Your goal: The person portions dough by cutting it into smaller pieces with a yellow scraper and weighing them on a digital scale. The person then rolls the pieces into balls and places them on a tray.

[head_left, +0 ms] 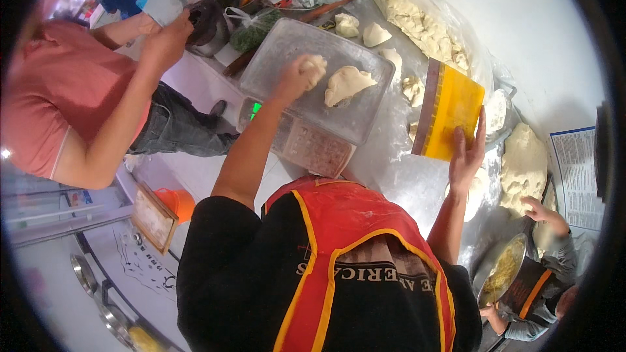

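Cupping a lump of dough (316, 69) in half-curled fingers, the left hand (298, 81) of a worker in a red apron (365, 203) is over the left half of a metal tray (280, 45); whether lump and tray touch, I cannot tell from here. A second dough piece (349, 85) lies nearer the tray's right edge, and a scale (287, 128) shows a green-lit display at the near left corner. The right hand (466, 158), partly open, grips a yellow board (462, 107) near its lower right corner, thumb on the face. Loose dough pieces (376, 35) line the counter (401, 173) along the tray's right edge, while a larger dough mass (424, 23) sits under clear plastic at the counter's far edge. By its right edge, a co-worker (538, 287) holds a metal bowl (484, 272).
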Available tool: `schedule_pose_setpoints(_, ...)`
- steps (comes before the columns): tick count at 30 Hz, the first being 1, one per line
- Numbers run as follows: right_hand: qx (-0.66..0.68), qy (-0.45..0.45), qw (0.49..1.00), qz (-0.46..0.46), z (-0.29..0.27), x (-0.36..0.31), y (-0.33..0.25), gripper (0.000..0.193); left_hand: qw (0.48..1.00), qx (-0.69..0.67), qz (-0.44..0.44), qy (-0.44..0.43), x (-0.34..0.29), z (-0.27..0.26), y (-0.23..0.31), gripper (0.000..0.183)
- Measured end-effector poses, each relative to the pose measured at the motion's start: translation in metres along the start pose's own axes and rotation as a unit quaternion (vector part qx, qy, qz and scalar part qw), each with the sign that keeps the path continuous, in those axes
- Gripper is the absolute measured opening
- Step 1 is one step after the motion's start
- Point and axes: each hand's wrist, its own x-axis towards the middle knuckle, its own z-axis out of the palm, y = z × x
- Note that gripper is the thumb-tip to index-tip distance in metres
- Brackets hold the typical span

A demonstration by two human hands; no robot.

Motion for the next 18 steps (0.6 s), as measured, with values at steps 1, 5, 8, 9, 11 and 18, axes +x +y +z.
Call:
schedule_pose_setpoints(1,-0.011,-0.002,1.0,-0.005,0.0,0.002,-0.001,0.055,0.995,-0.091,-0.015,0.025,-0.001,-0.01,0.004,0.048)
schedule_pose_setpoints(5,-0.022,-0.019,0.999,-0.031,0.006,0.002,0.0,0.055,0.878,-0.478,-0.012,0.018,-0.016,-0.042,0.021,0.044)
schedule_pose_setpoints(8,-0.018,-0.033,0.998,-0.045,0.014,0.004,0.0,0.056,0.811,-0.582,0.0,-0.059,-0.038,-0.051,0.052,0.044)
schedule_pose_setpoints(9,-0.019,-0.038,0.998,-0.047,0.016,0.004,0.0,0.056,0.792,-0.607,-0.015,-0.068,-0.043,-0.057,0.054,0.045)
schedule_pose_setpoints(11,0.0,-0.052,0.998,-0.041,0.021,0.003,-0.001,0.056,0.75,-0.655,-0.044,-0.086,-0.048,-0.071,0.053,0.046)
schedule_pose_setpoints(18,-0.021,-0.08,0.993,-0.084,0.031,0.003,0.002,0.055,0.913,-0.403,-0.051,0.018,-0.056,-0.056,0.026,0.04)
